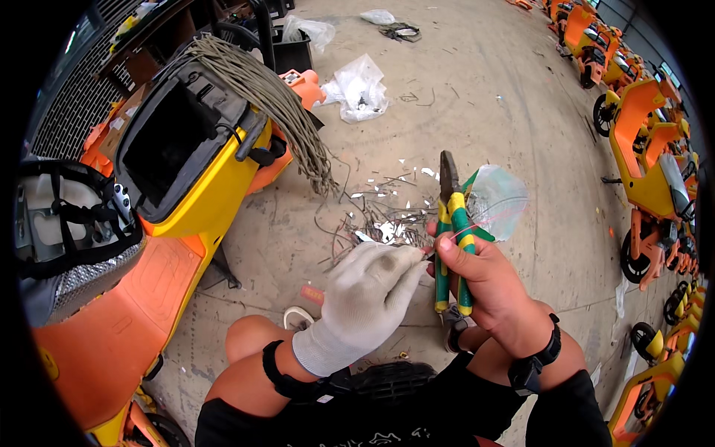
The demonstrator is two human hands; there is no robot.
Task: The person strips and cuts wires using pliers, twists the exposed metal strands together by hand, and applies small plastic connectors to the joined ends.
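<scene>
My left hand, in a white knit glove, is closed in a pinch, its fingertips meeting my right hand's. A thin pink wire runs between the two hands and trails off to the right. My bare right hand is wrapped round a pair of pliers with green and yellow handles. The dark jaws point up and away from me, and the right thumb presses near the wire. Part of the wire's end is hidden by my fingers.
Wire offcuts and white scraps litter the floor ahead. A clear plastic bag lies behind the pliers. At left stands a yellow and orange scooter with a cable bundle draped over it. Several scooters line the right side.
</scene>
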